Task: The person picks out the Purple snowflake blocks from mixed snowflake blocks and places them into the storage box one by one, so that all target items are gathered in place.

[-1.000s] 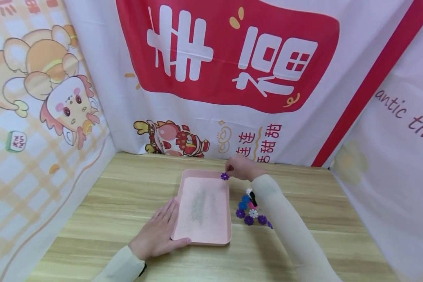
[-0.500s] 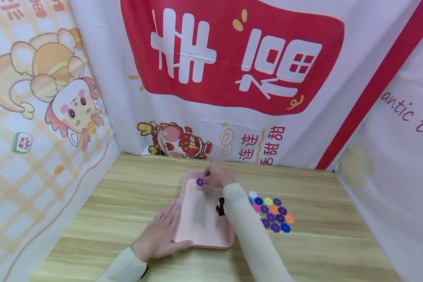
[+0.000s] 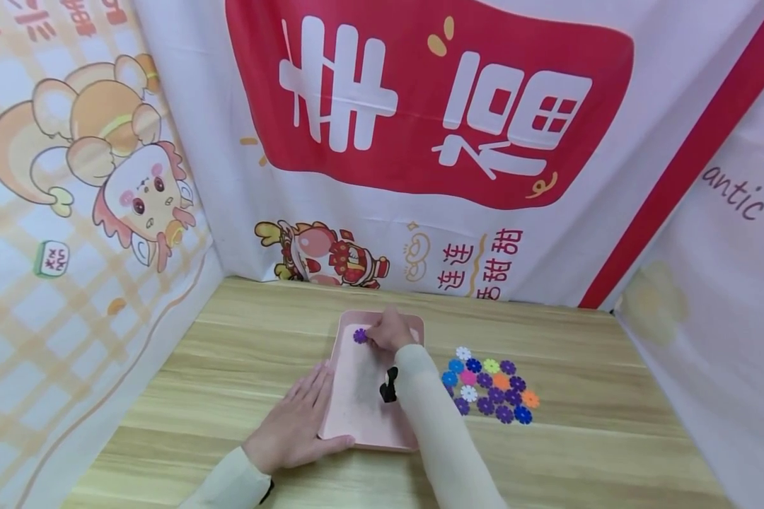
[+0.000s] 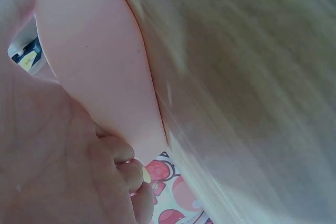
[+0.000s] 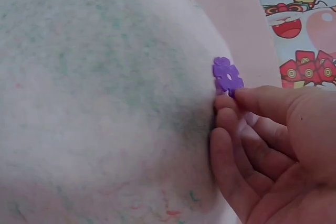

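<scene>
- On the right of the table (image 3: 242, 353) in the head view, flat flower-shaped discs (image 3: 500, 382) lie close together, some touching: purple, dark and light blue, white, pink, orange and yellow-green.
- The right sleeve (image 3: 446, 438) crosses the tray's right side, and a black object (image 3: 390, 385) at that wrist hides more of its floor.
- The table is pale wood grain, bounded by printed cloth (image 3: 204, 106) at the back and on both sides; a red panel (image 3: 414, 166) with large white characters fills most of the back.
- The pink tray (image 3: 350, 396) stands left of the discs, green-grey marks on its floor. A purple disc (image 3: 360, 336) is at its far left part, inside the rim, in the right hand (image 3: 391, 330).
- The left hand (image 3: 299, 417) lies along the tray's left side, fingers extended, thumb at the near edge, gripping no disc.
- In the left wrist view, the palm and thumb sit against the tray's smooth wall, bare wood beside it; a small dark patch past the thumb is unclear.
- In the right wrist view, thumb and fingertips pinch the purple disc by its edge; whether it touches the tray, I cannot tell.
</scene>
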{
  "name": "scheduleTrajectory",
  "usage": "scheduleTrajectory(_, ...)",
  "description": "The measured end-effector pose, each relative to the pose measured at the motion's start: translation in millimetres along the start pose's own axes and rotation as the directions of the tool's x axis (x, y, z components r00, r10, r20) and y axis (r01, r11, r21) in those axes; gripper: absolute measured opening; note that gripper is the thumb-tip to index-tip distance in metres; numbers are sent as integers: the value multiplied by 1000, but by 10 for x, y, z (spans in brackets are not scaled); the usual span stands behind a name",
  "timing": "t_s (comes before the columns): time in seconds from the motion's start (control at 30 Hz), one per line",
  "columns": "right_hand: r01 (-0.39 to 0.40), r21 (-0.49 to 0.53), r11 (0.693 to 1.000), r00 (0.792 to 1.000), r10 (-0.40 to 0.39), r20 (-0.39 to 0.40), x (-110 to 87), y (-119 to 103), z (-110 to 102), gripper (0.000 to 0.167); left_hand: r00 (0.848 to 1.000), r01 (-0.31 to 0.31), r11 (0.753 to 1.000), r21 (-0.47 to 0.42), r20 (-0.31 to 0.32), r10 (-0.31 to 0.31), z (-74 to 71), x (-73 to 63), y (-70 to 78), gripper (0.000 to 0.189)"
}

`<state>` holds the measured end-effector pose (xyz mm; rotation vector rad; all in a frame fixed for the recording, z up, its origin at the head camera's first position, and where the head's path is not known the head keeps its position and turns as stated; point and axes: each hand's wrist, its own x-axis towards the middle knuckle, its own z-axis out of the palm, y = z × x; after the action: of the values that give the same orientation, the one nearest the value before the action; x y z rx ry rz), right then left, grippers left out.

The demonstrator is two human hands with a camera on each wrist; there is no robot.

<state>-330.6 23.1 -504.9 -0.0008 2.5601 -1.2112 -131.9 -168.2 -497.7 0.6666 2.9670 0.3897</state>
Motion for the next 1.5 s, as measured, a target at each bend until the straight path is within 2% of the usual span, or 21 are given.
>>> scheduleTrajectory(0.13, -5, 0, 1000, 1000, 5, -30, -9, 55, 29, 24, 1000, -3, 1000, 5, -1, 3, 6, 3, 25, 117)
scheduleTrajectory(0.3, -50, 11, 999, 997, 51, -63, -48, 96, 53, 24, 1000, -1, 1000, -12, 18, 1, 12, -1, 55, 117)
scheduleTrajectory(0.4, -74, 13, 997, 996, 75, -57, -66, 92, 56, 21, 1000, -4, 1000, -26, 31, 5, 19, -7, 57, 117)
scheduleTrajectory(0.5, -69, -24, 997, 997, 68, -40, -80, 59, 29, 18, 1000, -2, 1000, -21, 25, 2, 29, -10, 35, 116)
scheduleTrajectory(0.57, -63, -91, 994, 998, 61, -23, -106, 20, -37, 16, 1000, 4, 1000, -16, 24, -3, 34, -9, 13, 116)
scheduleTrajectory(0.7, 30, -201, 979, 999, -31, -5, -246, -35, -278, 12, 999, 15, 999, -28, 36, -14, 21, 0, -8, 116)
scheduleTrajectory(0.77, 100, -219, 971, 995, -102, 5, -330, -28, -430, 8, 999, 18, 999, -36, 46, -17, 14, 5, -8, 116)
scheduleTrajectory(0.87, 205, -247, 947, 979, -203, 32, -413, 46, -665, 4, 998, 23, 999, -45, 58, -20, 5, 11, -3, 116)
scheduleTrajectory(0.93, 276, -281, 919, 961, -272, 53, -455, 121, -829, 5, 998, 25, 999, -46, 65, -22, 1, 14, -2, 116)
scheduleTrajectory(1.03, 340, -315, 886, 940, -333, 80, -537, 251, -1068, 8, 997, 30, 999, -45, 68, -27, -8, 16, -4, 116)
scheduleTrajectory(1.2, 394, -375, 839, 919, -363, 153, -697, 550, -1447, 19, 996, 42, 998, -57, 76, -38, -25, 27, -10, 117)
scheduleTrajectory(1.3, 393, -428, 814, 919, -343, 193, -774, 758, -1675, 24, 996, 44, 998, -53, 86, -39, -24, 31, -11, 118)
scheduleTrajectory(1.5, 363, -540, 759, 932, -295, 212, -889, 1153, -2093, 27, 995, 50, 998, -49, 89, -45, -16, 44, 5, 118)
